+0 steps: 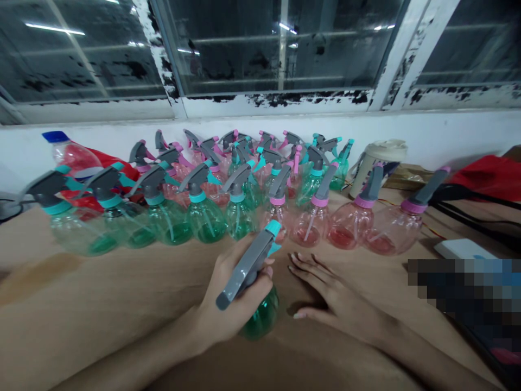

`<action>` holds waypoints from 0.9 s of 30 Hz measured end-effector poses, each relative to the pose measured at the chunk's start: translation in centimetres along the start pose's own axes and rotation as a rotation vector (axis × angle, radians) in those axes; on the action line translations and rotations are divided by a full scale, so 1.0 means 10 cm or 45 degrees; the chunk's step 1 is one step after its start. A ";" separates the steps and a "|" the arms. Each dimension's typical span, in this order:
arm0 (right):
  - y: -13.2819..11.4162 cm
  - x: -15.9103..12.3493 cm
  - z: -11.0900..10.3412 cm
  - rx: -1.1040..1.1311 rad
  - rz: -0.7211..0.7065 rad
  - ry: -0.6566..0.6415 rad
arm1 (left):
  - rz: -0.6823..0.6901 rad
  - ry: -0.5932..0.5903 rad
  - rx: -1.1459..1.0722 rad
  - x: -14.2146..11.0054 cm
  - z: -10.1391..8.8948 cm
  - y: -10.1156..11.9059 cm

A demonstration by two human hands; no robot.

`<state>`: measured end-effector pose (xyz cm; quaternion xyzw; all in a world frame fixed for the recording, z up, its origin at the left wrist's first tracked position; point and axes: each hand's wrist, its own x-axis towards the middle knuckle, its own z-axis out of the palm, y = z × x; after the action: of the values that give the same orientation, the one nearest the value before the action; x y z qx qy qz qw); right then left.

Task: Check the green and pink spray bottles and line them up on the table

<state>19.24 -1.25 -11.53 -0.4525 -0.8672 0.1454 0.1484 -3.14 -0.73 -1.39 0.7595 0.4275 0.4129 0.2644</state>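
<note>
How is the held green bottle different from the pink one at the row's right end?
The green bottle is in the left hand; the pink bottle stands on the table, untouched. The green bottle's nozzle is turquoise; the pink bottle's is pink. Both have grey spray tops.

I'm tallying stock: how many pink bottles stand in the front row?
4, left to right: the first, partly behind the green bottle in the left hand; then the second, the third, and the fourth at the right end. None there looks fully hidden.
</note>
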 end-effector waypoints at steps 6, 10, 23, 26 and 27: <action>0.01 0.00 0.00 0.042 -0.015 0.027 | 0.007 -0.007 0.007 -0.01 0.00 0.01; 0.00 0.00 0.00 0.037 -0.011 0.027 | 0.004 -0.016 -0.016 -0.01 -0.01 0.01; 0.01 -0.01 0.01 0.032 -0.023 0.041 | -0.071 -0.039 -0.035 -0.01 -0.03 0.08; 0.02 -0.01 0.01 0.027 -0.036 0.049 | -0.052 -0.021 0.017 0.00 -0.06 0.08; 0.02 -0.01 0.01 0.029 -0.042 0.054 | -0.042 -0.030 0.031 0.01 -0.07 0.08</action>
<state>19.38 -1.25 -11.71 -0.4392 -0.8696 0.1433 0.1742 -3.32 -0.99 -0.42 0.7603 0.4420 0.3942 0.2668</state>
